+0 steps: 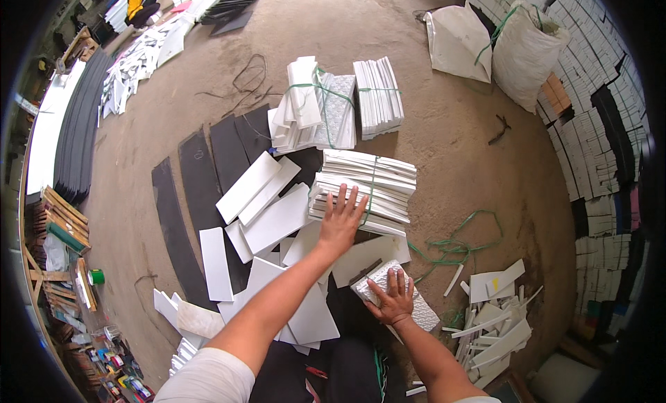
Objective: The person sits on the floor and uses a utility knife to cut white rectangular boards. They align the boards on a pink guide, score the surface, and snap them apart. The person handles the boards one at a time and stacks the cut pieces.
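My left hand lies with fingers spread on the near side of a bundle of white foam-like strips. Green string runs around that bundle. My right hand is pressed flat, fingers apart, on a stack of white pieces with a quilted, textured top. A flat off-white sheet lies between the two hands. Beyond the bundle stand two more tied stacks, one with a textured face and one of plain strips. Loose white boards lie left of my left hand.
Dark mats lie under the boards. Offcuts and loose green string lie on the right. Sacks stand at the far right beside a wall of stacked strips. A person sits far left among white scraps.
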Demonstrator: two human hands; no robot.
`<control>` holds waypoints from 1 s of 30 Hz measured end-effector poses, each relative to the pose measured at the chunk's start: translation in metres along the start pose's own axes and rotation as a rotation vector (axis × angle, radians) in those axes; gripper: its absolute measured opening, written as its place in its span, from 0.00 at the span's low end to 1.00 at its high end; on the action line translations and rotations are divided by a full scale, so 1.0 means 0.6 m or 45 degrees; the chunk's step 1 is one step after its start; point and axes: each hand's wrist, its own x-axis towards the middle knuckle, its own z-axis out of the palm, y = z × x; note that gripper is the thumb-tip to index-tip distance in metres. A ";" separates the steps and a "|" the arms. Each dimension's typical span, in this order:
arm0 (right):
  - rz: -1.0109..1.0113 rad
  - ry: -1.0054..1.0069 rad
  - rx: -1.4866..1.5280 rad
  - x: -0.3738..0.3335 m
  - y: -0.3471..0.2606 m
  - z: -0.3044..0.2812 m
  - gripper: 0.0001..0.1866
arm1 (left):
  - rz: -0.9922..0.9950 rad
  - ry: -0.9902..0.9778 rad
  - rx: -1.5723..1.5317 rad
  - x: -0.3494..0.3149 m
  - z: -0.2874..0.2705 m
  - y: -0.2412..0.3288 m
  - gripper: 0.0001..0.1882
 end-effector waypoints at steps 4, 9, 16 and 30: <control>0.010 -0.022 0.057 -0.004 0.001 0.005 0.38 | 0.191 0.064 0.137 0.046 0.072 -0.043 0.37; 0.035 -0.106 0.073 -0.009 0.004 0.007 0.37 | -0.014 -0.445 -0.261 0.109 -0.038 -0.069 0.39; 0.039 -0.098 0.100 -0.012 0.001 0.013 0.38 | -0.952 -0.658 -1.560 0.136 -0.205 -0.186 0.37; 0.037 -0.070 0.113 -0.021 0.008 0.026 0.40 | -1.376 -0.332 -1.590 -0.054 -0.085 -0.162 0.40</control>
